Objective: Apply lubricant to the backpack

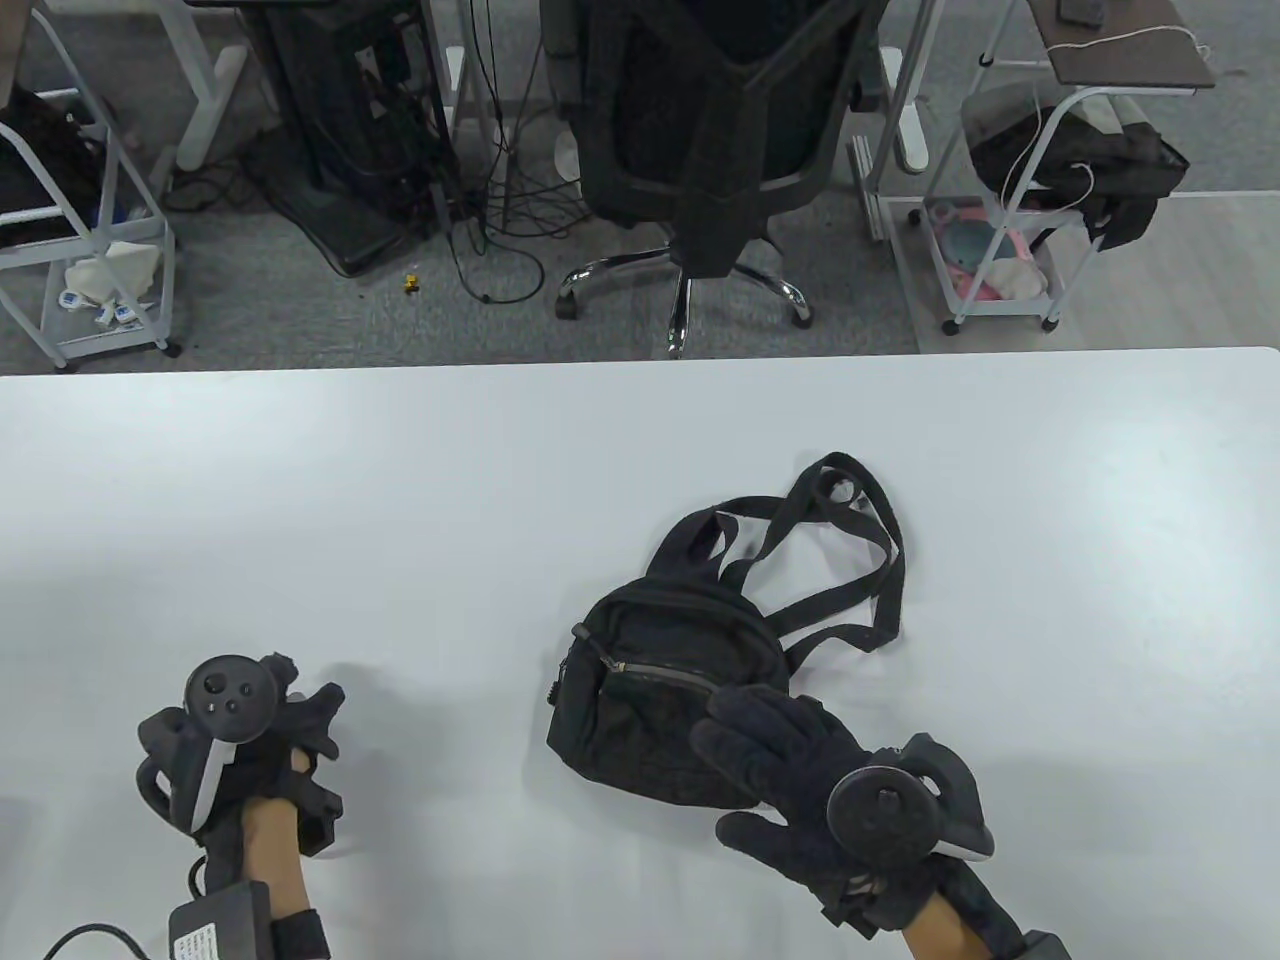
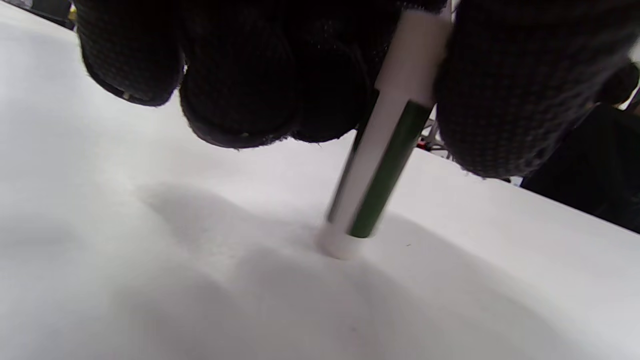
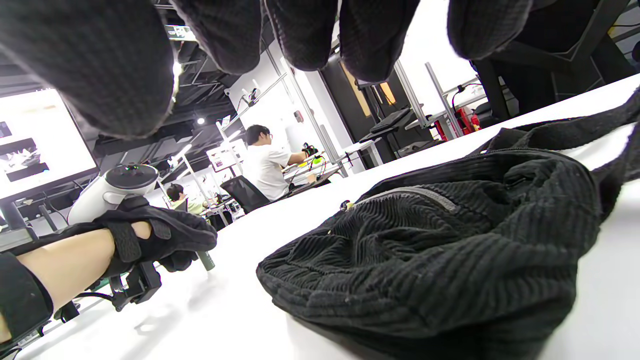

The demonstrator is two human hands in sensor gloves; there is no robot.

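- A small black corduroy backpack [image 1: 665, 690] is seen lying flat on the white table [image 1: 300, 480], slightly right of centre in the lower half of the table view, its grey zipper [image 1: 660, 672] facing up.
- The backpack's straps [image 1: 850, 560] are spread out on the table toward the upper right of the bag.
- The right hand [image 1: 800, 770] is placed at the lower right of the table view, its fingers extended and loosely spread over the bag's lower right corner; nothing is gripped by it. Whether the fingertips touch the fabric cannot be told: in the right wrist view they hang at the top edge, apart from the bag [image 3: 450, 250] below.
- The left hand [image 1: 250, 745] is found at the lower left of the table view, well apart from the backpack.
- In the left wrist view, a slender white and dark green lubricant stick [image 2: 380, 165] is held between the curled fingers [image 2: 235, 75] of the left hand, tilted, with its white lower end touching the table [image 2: 150, 275].
- An office chair [image 1: 700, 150] is visible beyond the table's far edge, at the top centre of the table view.
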